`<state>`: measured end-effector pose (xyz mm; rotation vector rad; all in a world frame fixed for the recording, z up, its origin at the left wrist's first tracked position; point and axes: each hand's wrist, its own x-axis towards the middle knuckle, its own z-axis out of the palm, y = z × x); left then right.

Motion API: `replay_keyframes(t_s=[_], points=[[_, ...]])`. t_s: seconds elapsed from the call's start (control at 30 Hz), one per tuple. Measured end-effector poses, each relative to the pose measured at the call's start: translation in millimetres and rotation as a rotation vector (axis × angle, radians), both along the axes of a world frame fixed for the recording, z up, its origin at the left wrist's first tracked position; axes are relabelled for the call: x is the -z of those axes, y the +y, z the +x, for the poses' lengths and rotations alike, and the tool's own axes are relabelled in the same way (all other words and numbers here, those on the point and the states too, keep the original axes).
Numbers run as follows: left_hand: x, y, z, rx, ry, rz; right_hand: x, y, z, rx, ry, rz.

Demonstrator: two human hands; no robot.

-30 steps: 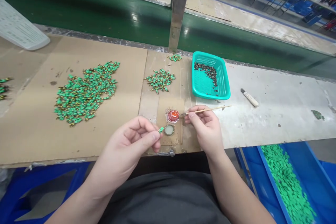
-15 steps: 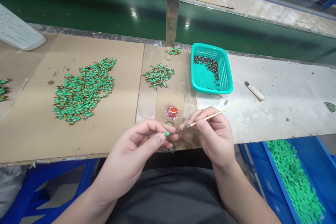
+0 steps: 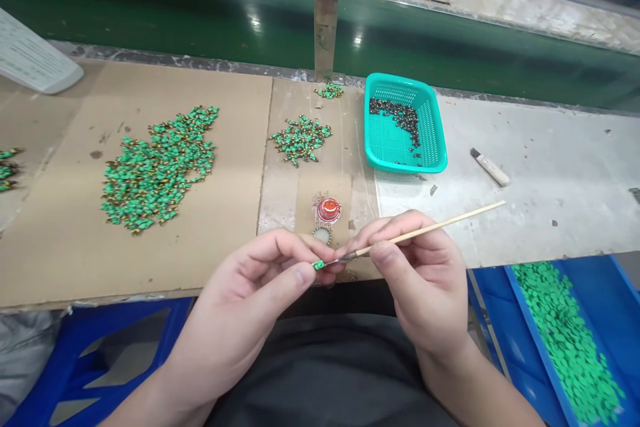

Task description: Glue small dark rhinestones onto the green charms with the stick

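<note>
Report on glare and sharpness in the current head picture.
Head view: two bright glints on the green surface at the back; a small highlight on the red paint; top right corner blurred; brush handle clearly outlined; green piece in the left hand too small for fine detail.

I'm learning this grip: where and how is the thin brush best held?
Pinch the thin brush from the right, thumb against fingers, probably on the wood near its tip: it is slim, straight and points left, toward the green piece in the left hand.
</note>
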<state>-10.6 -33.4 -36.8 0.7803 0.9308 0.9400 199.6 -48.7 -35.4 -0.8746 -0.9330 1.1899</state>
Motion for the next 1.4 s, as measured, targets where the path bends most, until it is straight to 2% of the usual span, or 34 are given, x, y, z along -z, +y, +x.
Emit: replay_keyframes(t_s=[0.47,0.83,1.4], points=[[-3.3,1.9,0.7,0.036,0.008,-0.014,-7.6,-7.9,1.3,-0.018,-0.114,0.053],[-11.2,3.9,2.1,0.053,-0.082,-0.062,-14.1,-6.7,-2.9,-0.008,-0.02,0.005],[-9.7,4.2,2.1,0.063,-0.086,-0.054,-13.1,-10.3,-2.2,-0.028,-0.04,0.023]])
